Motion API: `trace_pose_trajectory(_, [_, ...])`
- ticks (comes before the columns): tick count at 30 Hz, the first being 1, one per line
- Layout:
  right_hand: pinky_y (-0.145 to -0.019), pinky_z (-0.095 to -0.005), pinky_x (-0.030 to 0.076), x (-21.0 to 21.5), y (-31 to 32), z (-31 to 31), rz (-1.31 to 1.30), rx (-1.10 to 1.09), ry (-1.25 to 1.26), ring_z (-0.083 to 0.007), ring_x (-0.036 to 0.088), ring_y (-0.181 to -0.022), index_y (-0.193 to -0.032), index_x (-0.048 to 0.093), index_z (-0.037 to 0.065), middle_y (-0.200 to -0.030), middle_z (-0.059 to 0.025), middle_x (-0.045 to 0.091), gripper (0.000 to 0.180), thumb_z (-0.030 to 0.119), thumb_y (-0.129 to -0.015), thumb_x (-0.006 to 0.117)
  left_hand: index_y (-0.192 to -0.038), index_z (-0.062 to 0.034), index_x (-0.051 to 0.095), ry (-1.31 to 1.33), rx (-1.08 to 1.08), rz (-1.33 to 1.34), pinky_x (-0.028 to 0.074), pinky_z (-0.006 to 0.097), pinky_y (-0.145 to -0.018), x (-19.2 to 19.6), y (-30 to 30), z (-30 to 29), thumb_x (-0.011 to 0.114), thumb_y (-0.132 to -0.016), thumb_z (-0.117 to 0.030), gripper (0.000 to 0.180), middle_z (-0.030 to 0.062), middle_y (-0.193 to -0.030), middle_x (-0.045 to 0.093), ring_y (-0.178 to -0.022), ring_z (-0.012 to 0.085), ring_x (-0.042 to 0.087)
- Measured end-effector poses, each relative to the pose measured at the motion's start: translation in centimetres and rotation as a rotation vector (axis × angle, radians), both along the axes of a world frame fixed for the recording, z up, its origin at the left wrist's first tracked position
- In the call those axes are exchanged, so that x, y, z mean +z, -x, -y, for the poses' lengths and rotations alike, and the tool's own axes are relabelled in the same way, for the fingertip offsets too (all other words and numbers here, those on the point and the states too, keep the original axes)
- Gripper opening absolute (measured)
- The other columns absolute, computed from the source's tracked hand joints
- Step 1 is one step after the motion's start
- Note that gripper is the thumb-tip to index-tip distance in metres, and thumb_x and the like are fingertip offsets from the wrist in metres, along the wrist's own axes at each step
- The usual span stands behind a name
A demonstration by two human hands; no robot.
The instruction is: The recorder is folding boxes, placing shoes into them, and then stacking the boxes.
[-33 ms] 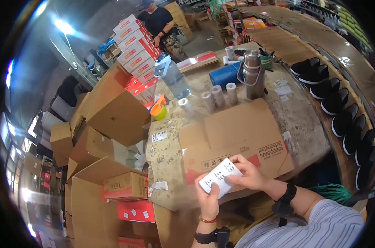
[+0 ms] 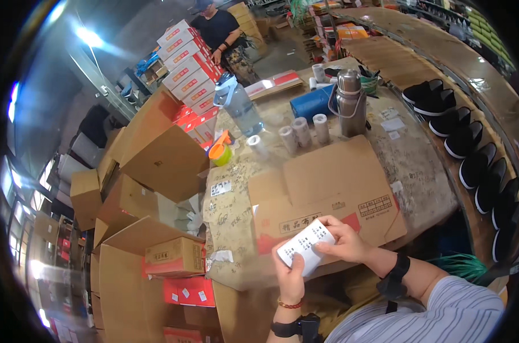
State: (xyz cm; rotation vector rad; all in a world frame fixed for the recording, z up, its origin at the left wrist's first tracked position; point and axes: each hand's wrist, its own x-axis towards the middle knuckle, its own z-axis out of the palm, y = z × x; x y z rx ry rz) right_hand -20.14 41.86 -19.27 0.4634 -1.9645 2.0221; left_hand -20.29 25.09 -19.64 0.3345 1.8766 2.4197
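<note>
Nothing has moved since the earlier frame: both the left hand point(image 2: 291, 273) and the right hand point(image 2: 344, 243) grip a white paper slip point(image 2: 305, 247). It sits over the near edge of a flattened cardboard box point(image 2: 328, 194) on the table point(image 2: 408, 166).

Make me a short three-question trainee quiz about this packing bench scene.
1. True or false: both hands hold the white paper slip.
2. What does the slip hover over? A) blue roll B) flattened cardboard box C) black shoes
3. Fill in: the steel flask stands beside the ____ roll.

Key:
1. True: the left hand grips it from below, the right hand pinches its right edge.
2. B, the flattened cardboard box on the bench.
3. Blue: the blue roll lies left of the flask.
</note>
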Motion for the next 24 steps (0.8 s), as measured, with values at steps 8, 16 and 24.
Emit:
trace_pose_trajectory(8, [-0.079,-0.0302,0.046,-0.2,-0.9,-0.2,0.106,0.068,-0.036,-0.0200,0.056,-0.093,-0.093,0.063,-0.004,-0.105,-0.0131,0.056,0.023,0.012,-0.079,0.070,-0.121,0.0003,0.043,-0.293,-0.022,0.286,0.041,0.035,-0.094,0.9,-0.5,0.6,0.048,-0.095,-0.015,0.031,0.0121,-0.116,0.054,-0.106,0.0193,0.053])
trace_pose_trajectory(16, [-0.075,-0.0309,0.045,-1.3,0.0,0.7,-0.006,0.013,-0.094,-0.0200,0.055,-0.090,-0.087,0.061,-0.005,-0.102,-0.0152,0.056,0.024,0.014,-0.077,0.072,-0.091,0.0024,0.067,0.503,0.375,-0.360,0.051,0.028,-0.072,-0.1,1.4,2.5,0.073,-0.072,0.003,0.020,0.0093,-0.092,0.066,-0.081,0.0186,0.064])
trace_pose_trajectory(24, [-0.071,-0.0278,0.047,-3.3,2.1,2.4,0.318,-0.019,0.031,-0.0127,0.057,-0.085,-0.091,0.063,-0.002,-0.096,-0.0086,0.061,0.019,0.015,-0.083,0.067,-0.075,-0.0012,0.065,0.678,0.485,-0.685,0.047,0.035,-0.084,0.1,3.5,4.1,0.070,-0.070,0.003,0.009,0.0143,-0.099,0.064,-0.093,0.0259,0.061])
